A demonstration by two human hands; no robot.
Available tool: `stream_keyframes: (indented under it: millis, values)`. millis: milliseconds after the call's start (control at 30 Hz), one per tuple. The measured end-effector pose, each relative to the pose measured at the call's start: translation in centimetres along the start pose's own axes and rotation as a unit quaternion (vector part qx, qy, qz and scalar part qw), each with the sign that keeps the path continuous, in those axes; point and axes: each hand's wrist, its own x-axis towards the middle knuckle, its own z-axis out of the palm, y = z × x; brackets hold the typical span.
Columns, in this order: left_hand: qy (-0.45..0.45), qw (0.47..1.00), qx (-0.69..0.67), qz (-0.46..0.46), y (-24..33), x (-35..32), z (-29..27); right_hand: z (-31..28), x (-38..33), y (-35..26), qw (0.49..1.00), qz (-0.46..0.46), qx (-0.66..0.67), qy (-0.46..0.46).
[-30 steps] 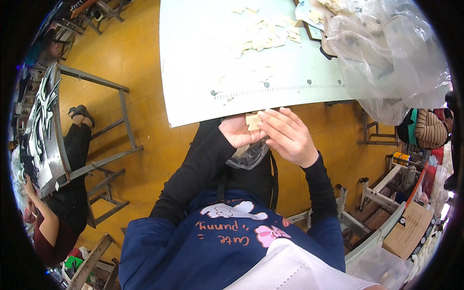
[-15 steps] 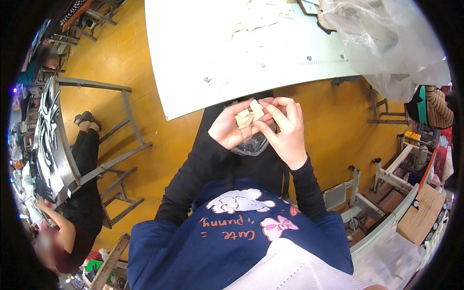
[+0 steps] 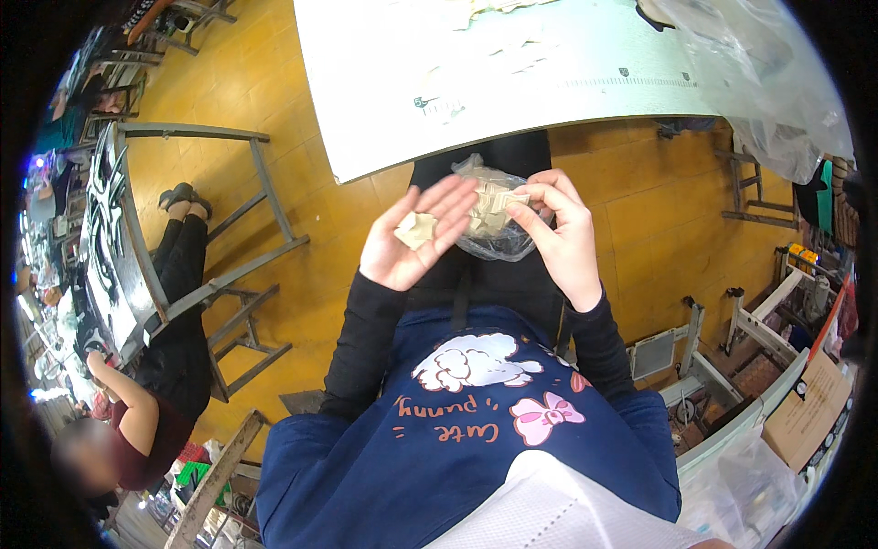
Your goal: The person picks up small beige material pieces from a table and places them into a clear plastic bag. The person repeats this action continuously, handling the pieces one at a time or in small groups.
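Note:
My left hand (image 3: 412, 240) is palm up with its fingers stretched out, holding a few small flat cream pieces (image 3: 415, 231) in the palm. Just right of its fingertips, a clear plastic bag (image 3: 498, 245) rests on my lap, filled with many more cream pieces (image 3: 488, 209). My right hand (image 3: 562, 229) is at the bag's right side, thumb and fingers pinched on a cream piece above the bag's mouth. What the pieces are made of I cannot tell.
A white table (image 3: 384, 110) stands ahead, with pale cut sheets and a large clear plastic sheet (image 3: 759, 82) on it. On the left, a person (image 3: 146, 430) sits by a metal-framed table (image 3: 137, 274). Metal frames and a cardboard box (image 3: 805, 412) are on the right.
My hands have moved apart. The left has shifted left with pieces in its palm; the right now pinches at the bag, which shows more fully. The view has shifted slightly.

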Motion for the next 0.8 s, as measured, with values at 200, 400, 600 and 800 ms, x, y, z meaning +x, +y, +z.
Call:
stream_keyframes:
  millis: [200,400,600,800]
  values:
    - [0.013,0.994,0.096,0.058,0.6,-1.0,0.3,0.9,-0.1,-1.2,0.985,-0.097,-0.146,0.001]
    - [0.008,0.995,0.063,-0.08,-2.0,0.4,-0.1,2.7,0.1,-1.5,0.934,-0.282,-0.188,-0.108]
    - [-0.003,0.994,-0.024,-0.103,-2.5,0.6,-0.6,2.1,-0.3,-1.2,0.98,-0.183,-0.064,-0.054]
    - [0.026,0.993,-0.003,-0.111,-2.2,0.6,-0.7,0.9,-0.3,-0.4,0.993,0.023,0.109,-0.04]
